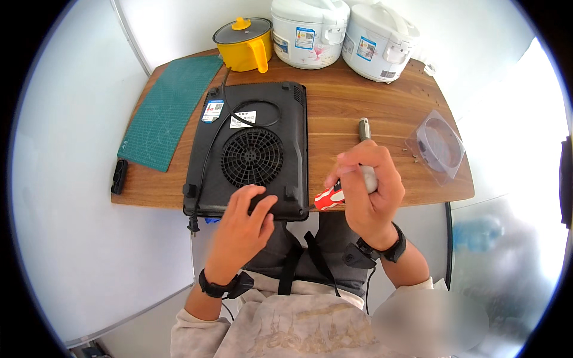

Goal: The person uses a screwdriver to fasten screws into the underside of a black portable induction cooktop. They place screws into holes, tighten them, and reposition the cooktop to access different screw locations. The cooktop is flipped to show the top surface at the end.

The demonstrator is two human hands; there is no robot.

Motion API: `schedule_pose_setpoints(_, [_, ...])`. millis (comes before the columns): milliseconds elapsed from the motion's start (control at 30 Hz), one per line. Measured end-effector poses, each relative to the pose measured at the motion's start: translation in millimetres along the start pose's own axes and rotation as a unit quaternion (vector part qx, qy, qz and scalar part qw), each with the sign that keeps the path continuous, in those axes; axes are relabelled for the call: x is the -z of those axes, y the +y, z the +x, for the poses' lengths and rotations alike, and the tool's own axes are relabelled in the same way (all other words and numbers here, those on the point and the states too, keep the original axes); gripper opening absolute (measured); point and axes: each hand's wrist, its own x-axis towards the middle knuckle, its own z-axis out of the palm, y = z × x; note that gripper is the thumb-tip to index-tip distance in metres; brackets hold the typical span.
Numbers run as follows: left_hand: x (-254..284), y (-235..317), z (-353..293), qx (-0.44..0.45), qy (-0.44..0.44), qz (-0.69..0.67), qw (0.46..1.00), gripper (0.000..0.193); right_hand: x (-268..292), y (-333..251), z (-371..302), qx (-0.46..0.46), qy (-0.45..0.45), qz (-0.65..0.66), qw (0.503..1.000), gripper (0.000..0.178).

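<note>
A black, flat appliance with a round fan grille, an induction cooker by its look (206,161), lies upside down on the table. My left hand (243,224) is at its near edge, fingers bent and apart, holding nothing. My right hand (373,194) is raised to the right of the cooker, fingers curled together in a pinch. Whatever is in them is too small or hidden to name. Below its fingertips, a red-and-white handle-like piece (327,198) reaches toward the cooker's near right corner. A grey tool (364,129) lies just beyond this hand, partly hidden.
A green cutting mat (170,110) lies at the left, with a small black object (119,176) by its near corner. Along the back stand a yellow pot (239,53) and two white rice cookers (307,36). At the right is a clear plastic container (440,143) near several small screws.
</note>
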Motion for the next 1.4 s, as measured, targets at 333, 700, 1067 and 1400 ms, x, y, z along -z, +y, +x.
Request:
schedule_pose_setpoints(333, [-18.0, 12.2, 22.1, -0.021, -0.035, -0.093, 0.995, 0.047, -10.8, 4.5, 3.5, -0.01, -0.052, -0.029, 0.998, 0.017])
schedule_pose_setpoints(700, [-46.6, -8.0, 9.6, 0.056, 0.008, -0.191, 0.98, 0.043, -43.2, -15.4, -1.2, 0.082, -0.224, -0.06, 0.969, 0.024])
schedule_pose_setpoints(1067, [-52.5, -8.3, 11.7, 0.052, -0.027, -0.152, 0.987, 0.037, -17.2, -9.7, 7.5, -0.025, -0.174, -0.1, 0.979, 0.047])
schedule_pose_setpoints(1400, [-45.9, -2.0, 18.6, 0.002, -0.019, -0.126, 0.992, 0.032, 6.3, -16.2, 6.1, 0.036, -0.197, -0.078, 0.977, 0.044])
